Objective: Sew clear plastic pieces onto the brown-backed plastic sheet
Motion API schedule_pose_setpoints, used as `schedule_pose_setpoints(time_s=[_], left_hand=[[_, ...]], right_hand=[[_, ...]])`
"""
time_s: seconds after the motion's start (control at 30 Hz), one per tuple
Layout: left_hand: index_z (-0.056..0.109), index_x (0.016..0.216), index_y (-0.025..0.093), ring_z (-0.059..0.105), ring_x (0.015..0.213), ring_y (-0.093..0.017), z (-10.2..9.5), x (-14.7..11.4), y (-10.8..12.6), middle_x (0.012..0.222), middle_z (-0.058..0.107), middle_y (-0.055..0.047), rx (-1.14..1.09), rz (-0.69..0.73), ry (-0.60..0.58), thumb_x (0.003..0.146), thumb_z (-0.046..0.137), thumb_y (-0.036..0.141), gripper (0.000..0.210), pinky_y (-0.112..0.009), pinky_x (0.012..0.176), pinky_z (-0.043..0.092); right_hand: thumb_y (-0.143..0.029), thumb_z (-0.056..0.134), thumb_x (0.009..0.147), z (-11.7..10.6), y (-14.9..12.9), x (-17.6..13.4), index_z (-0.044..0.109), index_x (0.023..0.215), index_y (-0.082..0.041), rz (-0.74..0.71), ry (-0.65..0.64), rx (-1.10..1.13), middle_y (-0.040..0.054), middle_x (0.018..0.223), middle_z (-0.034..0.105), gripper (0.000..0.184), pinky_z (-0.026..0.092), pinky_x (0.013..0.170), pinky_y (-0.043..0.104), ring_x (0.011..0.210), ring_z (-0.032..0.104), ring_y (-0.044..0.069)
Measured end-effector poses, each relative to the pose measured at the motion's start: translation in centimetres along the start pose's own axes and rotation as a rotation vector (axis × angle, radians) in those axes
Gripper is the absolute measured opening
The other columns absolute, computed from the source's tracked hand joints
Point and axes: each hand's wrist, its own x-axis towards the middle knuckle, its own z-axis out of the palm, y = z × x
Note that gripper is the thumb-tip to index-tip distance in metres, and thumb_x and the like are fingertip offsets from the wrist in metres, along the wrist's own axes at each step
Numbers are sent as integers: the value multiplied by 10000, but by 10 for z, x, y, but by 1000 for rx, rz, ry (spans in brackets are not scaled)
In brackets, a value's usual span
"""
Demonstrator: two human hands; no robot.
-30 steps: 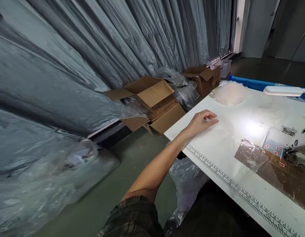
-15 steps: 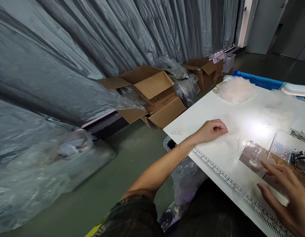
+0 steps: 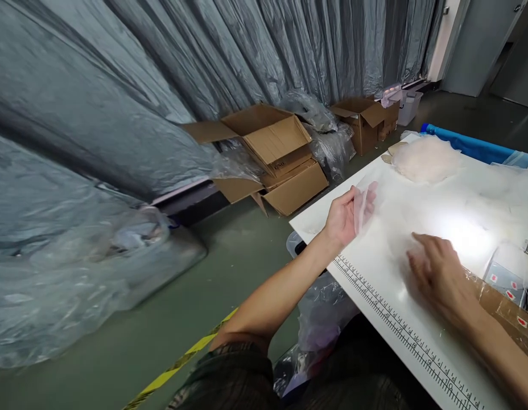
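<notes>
My left hand (image 3: 343, 219) is raised over the table's left corner, palm turned up. A thin see-through white piece of cloth or film (image 3: 363, 208) is in its fingers and covers the fingertips, which show through it. My right hand (image 3: 438, 270) is low over the white table top, fingers bent and thumb a little apart, slightly blurred. Nothing can be made out in it. To its right lies a tape-covered brown board (image 3: 500, 304) beside a sewing machine's plate (image 3: 505, 273) with red arrow marks. Farther back rests a pale pile of sheer pieces (image 3: 428, 159).
A ruler scale (image 3: 392, 319) runs along the white table's (image 3: 319, 213) near edge. Open cardboard boxes (image 3: 276, 142) and plastic bags stand by the grey curtain. A plastic-lined bin (image 3: 170, 256) stands on the floor at left. Blue material (image 3: 469, 145) borders the table's far side.
My left hand has turned palm up and lifted the see-through piece. My right hand has moved left and away from me, off the taped board. The view has shifted slightly left.
</notes>
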Motion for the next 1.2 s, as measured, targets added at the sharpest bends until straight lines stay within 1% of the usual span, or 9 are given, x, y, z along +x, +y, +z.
schedule_pose_setpoints(time_s=[0.1, 0.2, 0.33, 0.43, 0.57, 0.7, 0.87, 0.97, 1.2], left_hand=[[651, 924, 183, 689, 847, -134, 1, -4, 4, 1039, 724, -46, 10, 84, -35, 990, 432, 320, 267, -226, 664, 547], [649, 933, 195, 648, 720, -92, 6, -8, 6, 1066, 718, -25, -14, 144, -49, 991, 414, 310, 267, -210, 602, 522], [641, 946, 199, 648, 716, -117, 9, -13, 6, 1087, 719, -41, 113, 144, -11, 973, 450, 391, 273, -242, 632, 551], [604, 848, 196, 660, 738, -136, 16, -26, 2, 1016, 724, -42, 271, 142, -98, 955, 500, 463, 305, -257, 663, 551], [561, 818, 184, 660, 741, -132, 45, -58, -14, 916, 710, -29, 522, 111, -485, 933, 577, 461, 300, -248, 680, 534], [567, 1113, 187, 620, 1153, -220, 84, -77, -36, 1285, 624, -114, 954, 150, -1079, 992, 477, 310, 195, -337, 889, 536], [500, 1256, 159, 584, 1198, -226, 112, -53, -61, 1331, 572, -146, 1253, 560, -1059, 1008, 416, 250, 277, -389, 938, 531], [508, 1258, 150, 561, 1222, -225, 121, -33, -72, 1306, 592, -137, 1326, 697, -1193, 995, 397, 185, 287, -415, 1011, 484], [573, 1230, 168, 629, 1047, -194, 134, -21, -90, 1112, 696, -77, 1528, 629, -1428, 918, 483, 126, 327, -450, 1071, 394]], right_hand=[[-384, 293, 1020, 20, 7, 7, 568, 1292, -146, -148, -145, -202, 195, 1330, 594, 454, 475, 835, 544, 1173, 539, 359], [-386, 315, 1014, 22, 17, 15, 500, 1378, -136, -113, -206, -231, 203, 1458, 490, 479, 470, 861, 566, 1277, 482, 383], [-403, 332, 1000, 5, 22, 13, 520, 1375, -163, -4, -87, 58, 180, 1505, 440, 483, 471, 958, 566, 1361, 420, 340], [-488, 399, 985, -16, 22, -9, 595, 1307, -222, 239, -59, 463, 133, 1370, 586, 461, 482, 1012, 524, 1251, 550, 279], [-628, 517, 902, -44, 30, -43, 681, 1148, -197, 705, -152, 1152, 122, 1100, 725, 522, 535, 974, 460, 1013, 687, 244], [-629, 537, 880, -68, 49, -66, 704, 1023, -150, 862, -230, 1461, 147, 1042, 737, 527, 521, 1001, 420, 980, 701, 245], [-541, 528, 925, -87, 62, -85, 695, 988, -148, 976, -162, 1380, 146, 1022, 731, 432, 532, 997, 390, 995, 691, 228], [-521, 601, 884, -89, 59, -89, 691, 990, -161, 901, -147, 1276, 132, 1009, 719, 386, 536, 991, 384, 1030, 670, 227], [-387, 766, 697, -83, 44, -86, 667, 952, -191, 717, -248, 990, 18, 821, 666, 336, 542, 674, 276, 734, 612, 130]])
